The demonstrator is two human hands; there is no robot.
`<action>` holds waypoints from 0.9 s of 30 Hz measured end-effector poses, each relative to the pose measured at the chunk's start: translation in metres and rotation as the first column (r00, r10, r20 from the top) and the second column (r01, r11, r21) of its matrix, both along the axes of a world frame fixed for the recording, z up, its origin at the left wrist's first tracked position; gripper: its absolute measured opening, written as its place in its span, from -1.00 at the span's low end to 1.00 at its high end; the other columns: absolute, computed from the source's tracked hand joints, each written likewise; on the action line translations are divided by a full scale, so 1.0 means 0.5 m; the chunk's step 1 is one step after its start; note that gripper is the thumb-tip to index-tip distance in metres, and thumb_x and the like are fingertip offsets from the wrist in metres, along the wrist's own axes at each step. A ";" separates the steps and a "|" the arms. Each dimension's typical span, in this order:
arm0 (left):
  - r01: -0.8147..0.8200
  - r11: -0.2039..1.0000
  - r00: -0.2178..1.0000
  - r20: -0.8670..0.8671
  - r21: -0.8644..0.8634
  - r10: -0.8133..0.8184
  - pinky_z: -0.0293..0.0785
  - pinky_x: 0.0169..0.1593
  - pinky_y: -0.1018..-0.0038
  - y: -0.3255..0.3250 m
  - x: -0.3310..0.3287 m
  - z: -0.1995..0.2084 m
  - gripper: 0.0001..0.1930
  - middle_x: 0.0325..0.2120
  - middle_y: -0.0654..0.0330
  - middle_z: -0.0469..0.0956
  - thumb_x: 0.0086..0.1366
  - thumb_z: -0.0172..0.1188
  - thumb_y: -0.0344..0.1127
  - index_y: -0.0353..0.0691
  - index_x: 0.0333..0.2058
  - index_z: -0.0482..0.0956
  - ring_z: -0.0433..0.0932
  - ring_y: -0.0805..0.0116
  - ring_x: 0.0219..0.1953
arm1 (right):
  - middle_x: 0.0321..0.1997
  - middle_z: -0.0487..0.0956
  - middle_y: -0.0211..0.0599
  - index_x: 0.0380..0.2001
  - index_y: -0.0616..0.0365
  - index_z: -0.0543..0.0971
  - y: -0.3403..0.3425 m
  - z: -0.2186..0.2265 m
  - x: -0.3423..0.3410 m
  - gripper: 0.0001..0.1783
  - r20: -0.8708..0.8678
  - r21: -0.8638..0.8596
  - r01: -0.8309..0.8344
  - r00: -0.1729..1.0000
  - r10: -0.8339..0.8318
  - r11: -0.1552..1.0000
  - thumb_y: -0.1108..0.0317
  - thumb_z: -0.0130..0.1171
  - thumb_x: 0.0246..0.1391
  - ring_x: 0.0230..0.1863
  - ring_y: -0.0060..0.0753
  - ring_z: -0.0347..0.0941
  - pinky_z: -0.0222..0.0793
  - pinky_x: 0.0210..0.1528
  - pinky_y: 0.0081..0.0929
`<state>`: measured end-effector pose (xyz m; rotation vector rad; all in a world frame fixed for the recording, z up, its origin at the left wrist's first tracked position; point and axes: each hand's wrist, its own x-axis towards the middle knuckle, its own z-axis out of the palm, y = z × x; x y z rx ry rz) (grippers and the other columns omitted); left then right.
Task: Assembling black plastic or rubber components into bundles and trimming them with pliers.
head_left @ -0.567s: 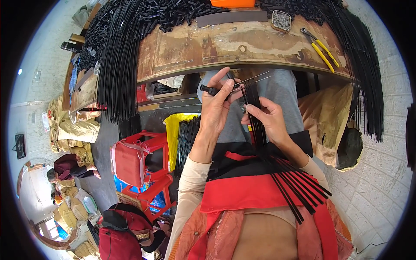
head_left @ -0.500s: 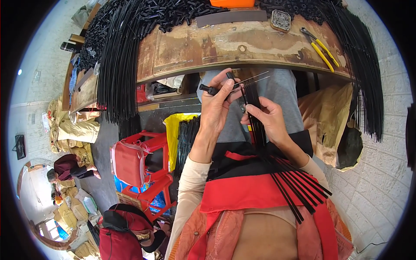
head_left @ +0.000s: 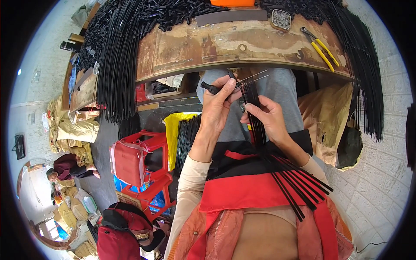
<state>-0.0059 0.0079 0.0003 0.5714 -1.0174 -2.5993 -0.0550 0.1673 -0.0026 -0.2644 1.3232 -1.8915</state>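
My left hand (head_left: 218, 99) is closed around small black plastic fittings (head_left: 210, 88), one jutting out to the left and another showing above the thumb. Two thin metal needles (head_left: 259, 77) reach rightward from these fingers, across the upper ends of a bundle of slim black rods (head_left: 256, 125). The thumb and fingers of my right hand (head_left: 269, 118) pinch that bundle at its upper part. Below the hand the rods run down over my red and black apron (head_left: 247, 193), their lower ends fanned out to the right. How the needles meet the rod tips is too small to tell.
Ahead stands a worn wooden table (head_left: 182, 47) with heaped black plastic pieces (head_left: 169, 13), yellow-handled pliers (head_left: 323, 50) and a tin of small metal parts (head_left: 281, 20). Long black rods (head_left: 118, 65) hang over its edge. Red stools (head_left: 130, 162) and a person (head_left: 117, 242) are at left.
My left hand has tilted slightly, and the fitting above its thumb sits a little farther right. The rods' lower ends have shifted slightly. My right hand keeps its hold.
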 end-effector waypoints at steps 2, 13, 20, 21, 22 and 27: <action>0.002 1.000 1.000 0.000 -0.003 -0.002 0.64 -0.15 0.50 -0.002 0.001 0.000 -0.78 -0.26 0.12 0.60 0.26 0.23 -0.44 -0.35 -0.13 0.55 0.63 0.34 -0.25 | -0.45 0.60 -0.29 -0.24 0.22 0.52 -0.001 0.001 0.002 -0.82 -0.006 0.003 0.004 1.000 -0.004 1.000 0.33 0.19 0.18 -0.42 -0.48 0.58 0.52 -0.32 -0.59; -0.008 0.998 0.998 0.067 -0.061 0.012 0.59 -0.15 0.53 0.010 0.009 0.012 -0.76 -0.25 0.16 0.61 0.25 0.26 -0.38 -0.35 -0.13 0.57 0.61 0.40 -0.23 | -0.46 0.59 -0.30 -0.25 0.24 0.51 -0.002 0.009 0.015 -0.82 -0.139 0.043 0.063 0.989 -0.056 0.997 0.34 0.18 0.19 -0.45 -0.52 0.56 0.47 -0.38 -0.61; 0.027 0.996 0.998 0.065 -0.091 -0.021 0.58 -0.11 0.53 0.012 0.022 0.007 -0.72 -0.23 0.15 0.60 0.25 0.26 -0.38 -0.38 -0.09 0.55 0.60 0.41 -0.19 | -0.48 0.59 -0.33 -0.25 0.22 0.52 0.004 0.006 0.010 -0.82 -0.080 0.018 0.009 0.997 -0.008 1.000 0.33 0.19 0.18 -0.47 -0.55 0.55 0.45 -0.41 -0.63; 0.012 1.000 0.999 0.046 -0.025 -0.010 0.56 -0.09 0.52 0.015 0.023 0.009 -0.70 -0.21 0.14 0.59 0.26 0.24 -0.40 -0.39 -0.06 0.53 0.59 0.40 -0.17 | -0.49 0.59 -0.34 -0.24 0.22 0.52 0.003 -0.002 0.007 -0.82 -0.084 0.026 0.015 0.996 -0.013 1.000 0.33 0.19 0.18 -0.47 -0.55 0.55 0.44 -0.41 -0.64; -0.003 0.999 1.000 0.028 0.041 0.002 0.55 -0.07 0.52 0.018 0.024 0.012 -0.68 -0.19 0.13 0.59 0.26 0.23 -0.42 -0.40 -0.03 0.51 0.58 0.40 -0.15 | -0.49 0.60 -0.34 -0.24 0.21 0.52 0.003 -0.006 0.006 -0.81 -0.087 0.034 0.021 0.996 -0.018 0.999 0.32 0.19 0.18 -0.47 -0.56 0.55 0.44 -0.42 -0.64; -0.036 0.993 0.999 0.022 -0.109 0.038 0.49 -0.03 0.52 0.040 0.031 0.011 -0.64 -0.15 0.15 0.57 0.25 0.22 -0.49 -0.39 0.03 0.48 0.56 0.43 -0.13 | -0.47 0.60 -0.33 -0.23 0.21 0.52 0.002 0.008 0.013 -0.80 -0.077 0.050 0.038 0.996 -0.034 0.998 0.32 0.20 0.17 -0.44 -0.56 0.56 0.45 -0.39 -0.63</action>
